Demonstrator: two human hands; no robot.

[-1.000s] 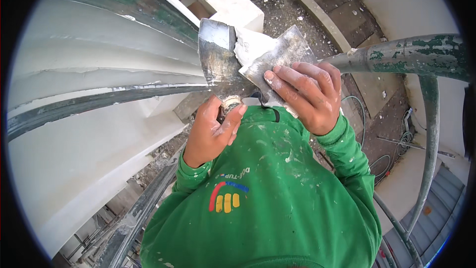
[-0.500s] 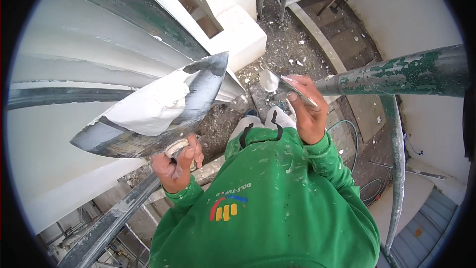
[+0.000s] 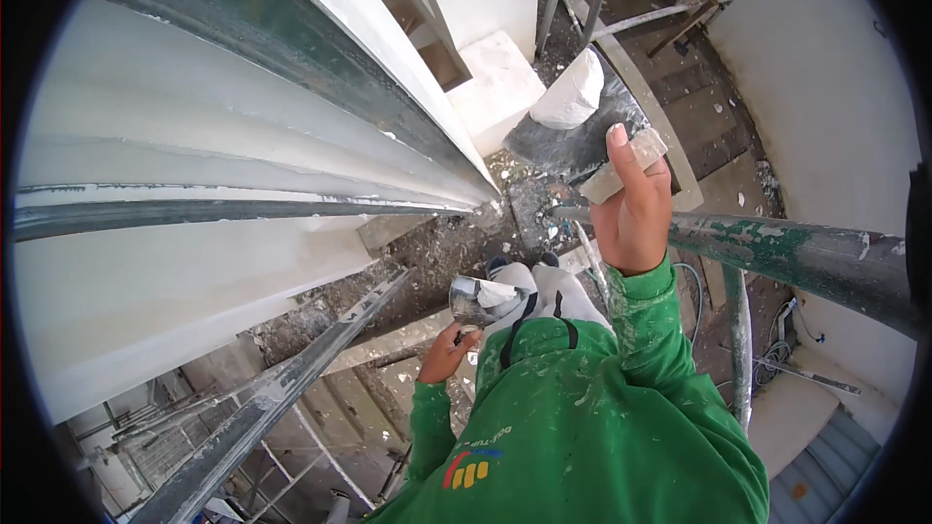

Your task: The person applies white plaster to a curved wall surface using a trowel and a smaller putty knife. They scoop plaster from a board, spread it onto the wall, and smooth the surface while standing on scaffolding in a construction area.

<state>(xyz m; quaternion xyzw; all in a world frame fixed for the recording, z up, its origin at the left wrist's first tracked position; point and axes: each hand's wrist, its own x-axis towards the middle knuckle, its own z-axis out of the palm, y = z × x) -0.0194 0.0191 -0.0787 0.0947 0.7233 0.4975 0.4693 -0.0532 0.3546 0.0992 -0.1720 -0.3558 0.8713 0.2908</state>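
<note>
My right hand (image 3: 631,215) is raised at right of centre, closed around the pale handle (image 3: 598,180) of a metal trowel. Its dark blade (image 3: 544,146) points up and left, with a thick lump of white paste (image 3: 569,89) on it. My left hand (image 3: 447,355) is lower, left of my waist, closed on a smaller-looking metal blade tool (image 3: 470,299) with some white paste (image 3: 497,293). The two tools are apart. My green sleeves are spotted with white.
Flaked green scaffold pipe (image 3: 796,254) runs across the right, with another steel rail (image 3: 262,408) at lower left. Long ledges and metal channels (image 3: 243,218) line the white wall (image 3: 175,291). More scaffold frames (image 3: 641,17) stand above. Hoses (image 3: 777,364) and debris lie on the floor below.
My right hand has risen with its trowel, turning the paste-laden blade up. My left hand and its blade have dropped down toward my waist and moved apart from the right.
</note>
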